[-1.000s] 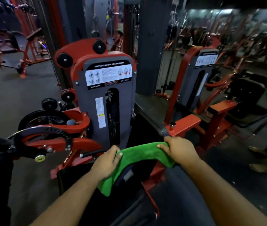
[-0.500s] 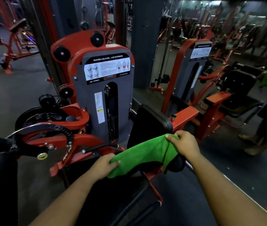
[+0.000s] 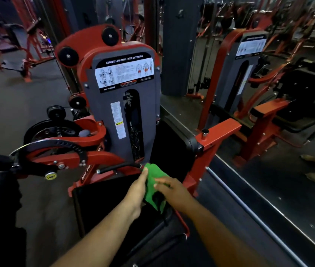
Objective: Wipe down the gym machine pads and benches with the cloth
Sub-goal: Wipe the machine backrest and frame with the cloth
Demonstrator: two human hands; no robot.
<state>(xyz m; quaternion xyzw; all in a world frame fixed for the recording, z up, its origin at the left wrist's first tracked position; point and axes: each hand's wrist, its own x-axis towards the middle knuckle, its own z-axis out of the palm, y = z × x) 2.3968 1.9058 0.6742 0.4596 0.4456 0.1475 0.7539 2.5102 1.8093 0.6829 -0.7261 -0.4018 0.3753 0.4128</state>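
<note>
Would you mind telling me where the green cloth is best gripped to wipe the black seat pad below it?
Probably by its upper bunched part. The green cloth hangs gathered between the left hand and right hand, its tail dangling over the black seat pad. Coming from above with one hand, fingers wrapped round the bunch, leaves the loose tail free to spread flat.

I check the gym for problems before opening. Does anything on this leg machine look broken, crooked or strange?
Nothing stands out. The green cloth is bunched between the left hand and right hand above the black seat pad. The instruction label sits flat; no visible tears.
</note>
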